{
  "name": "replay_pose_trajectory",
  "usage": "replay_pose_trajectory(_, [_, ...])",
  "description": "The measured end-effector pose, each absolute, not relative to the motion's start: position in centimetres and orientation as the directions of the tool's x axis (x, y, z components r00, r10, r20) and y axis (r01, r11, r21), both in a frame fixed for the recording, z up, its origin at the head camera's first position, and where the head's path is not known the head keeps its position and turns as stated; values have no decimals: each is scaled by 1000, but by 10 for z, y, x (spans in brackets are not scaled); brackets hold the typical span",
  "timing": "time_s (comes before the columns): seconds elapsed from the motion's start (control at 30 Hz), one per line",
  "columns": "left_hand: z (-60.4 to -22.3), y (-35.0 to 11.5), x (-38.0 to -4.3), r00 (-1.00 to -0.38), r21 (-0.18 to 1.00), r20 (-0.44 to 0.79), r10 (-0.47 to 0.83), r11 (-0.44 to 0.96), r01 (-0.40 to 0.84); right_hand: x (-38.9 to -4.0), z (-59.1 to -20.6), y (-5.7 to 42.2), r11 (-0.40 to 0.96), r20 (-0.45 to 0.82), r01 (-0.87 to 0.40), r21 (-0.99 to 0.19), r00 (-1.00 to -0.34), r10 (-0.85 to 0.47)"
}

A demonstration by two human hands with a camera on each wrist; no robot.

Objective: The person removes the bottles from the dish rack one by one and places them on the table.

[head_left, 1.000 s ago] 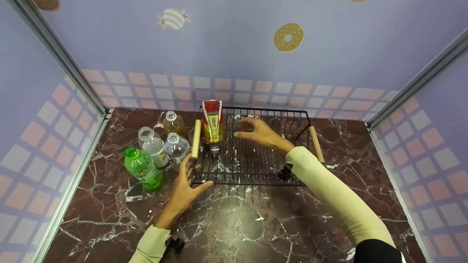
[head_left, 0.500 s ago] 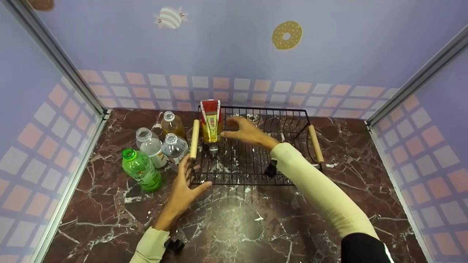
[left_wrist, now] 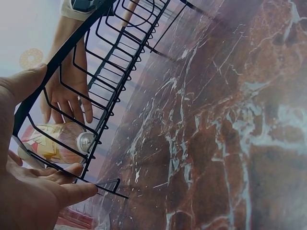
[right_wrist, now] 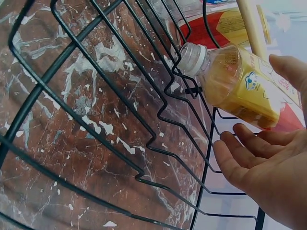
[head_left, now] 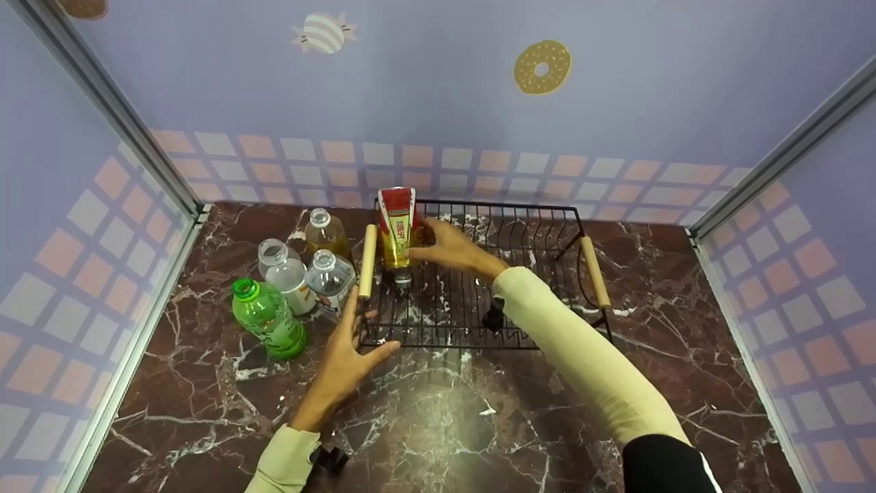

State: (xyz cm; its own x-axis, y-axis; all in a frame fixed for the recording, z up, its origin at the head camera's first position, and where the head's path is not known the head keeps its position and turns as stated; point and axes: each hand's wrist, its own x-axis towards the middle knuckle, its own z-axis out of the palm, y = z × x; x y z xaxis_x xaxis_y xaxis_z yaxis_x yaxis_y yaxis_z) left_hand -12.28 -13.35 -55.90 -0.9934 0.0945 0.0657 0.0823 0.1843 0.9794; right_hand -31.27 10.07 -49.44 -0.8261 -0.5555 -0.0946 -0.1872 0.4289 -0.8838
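A black wire dish rack (head_left: pixel 452 348) with wooden handles stands on the marbled surface. My left hand (head_left: pixel 345 356) grips its front left corner, thumb on the front rail and fingers at the side. Inside the rack's left end leans a clear bottle (head_left: pixel 398 229) with a red and yellow label, its uncapped neck (right_wrist: pixel 194 58) pointing down toward the front. My right hand (head_left: pixel 455 248) is at the bottle's right side, thumb near the label and fingers behind it. In the right wrist view those fingers (right_wrist: pixel 240 148) lie loosely bent close below the bottle.
Left of the rack stand a green bottle (head_left: pixel 270 322), two clear bottles with labels, one farther left (head_left: pixel 286 274) and one beside the left handle (head_left: pixel 330 277), and a bottle with an amber lower part (head_left: pixel 327 233). A patterned wall (head_left: pixel 452 103) rises behind; the right handle (head_left: pixel 594 272) is wooden.
My right hand has moved left through the rack to the red and yellow labelled bottle. The left hand stays at the rack's corner, and the bottles stand as before.
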Motion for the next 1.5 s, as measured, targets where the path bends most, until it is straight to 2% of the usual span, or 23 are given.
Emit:
replay_pose_trajectory(0.27, [-557,-129,-126,-988,949,72,138,294,111,-317,-499,99,435,-116,-163,-885,-829,-547])
replay_pose_trajectory(0.53, [-556,-124,-127,-988,954,59,143,282,97,-318,-498,94,418,-96,-179,-891,-824,-558])
replay_pose_trajectory(0.67, [-556,-122,-127,-989,957,57,134,277,92,-317,-498,95,394,-105,-148,-907,-827,-552])
replay_pose_trajectory(1.13, [-559,-125,-127,-994,965,63,91,248,84,-295,-475,124,396,-137,-95,-913,-844,-519])
replay_pose_trajectory(1.5, [-558,-128,-129,-995,963,58,85,257,78,-274,-468,152,415,-89,-154,-897,-855,-511])
